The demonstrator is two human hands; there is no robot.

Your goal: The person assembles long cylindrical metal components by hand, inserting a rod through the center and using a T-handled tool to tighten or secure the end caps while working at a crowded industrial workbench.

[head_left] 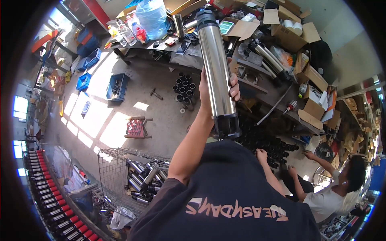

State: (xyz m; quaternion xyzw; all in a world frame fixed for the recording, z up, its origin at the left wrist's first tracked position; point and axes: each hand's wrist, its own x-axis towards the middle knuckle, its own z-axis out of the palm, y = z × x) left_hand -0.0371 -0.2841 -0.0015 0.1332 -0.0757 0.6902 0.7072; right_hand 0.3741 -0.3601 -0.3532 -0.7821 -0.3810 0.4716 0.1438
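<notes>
My left hand (235,87) is closed around a shiny steel cylinder (216,66) with black ends, held up in front of my chest. The cylinder stands nearly upright in the view, tilted a little. Its upper end has a black ribbed cap (205,18); the lower end is a black slotted collar (226,124). My fingers wrap its right side, while the palm is hidden behind it. Low beside my body is my right hand (261,155), near black cylindrical parts (275,146) on the floor. Its fingers are small and partly hidden, and I see nothing held in it.
A cluttered workbench (257,86) runs across the far side, with boxes, bottles and more steel cylinders (267,54). A wire cage (112,168) of metal cylinders stands at left. A small stool (136,127), hammer (156,94) and blue crates (117,86) are on the floor. Another person (331,193) is at right.
</notes>
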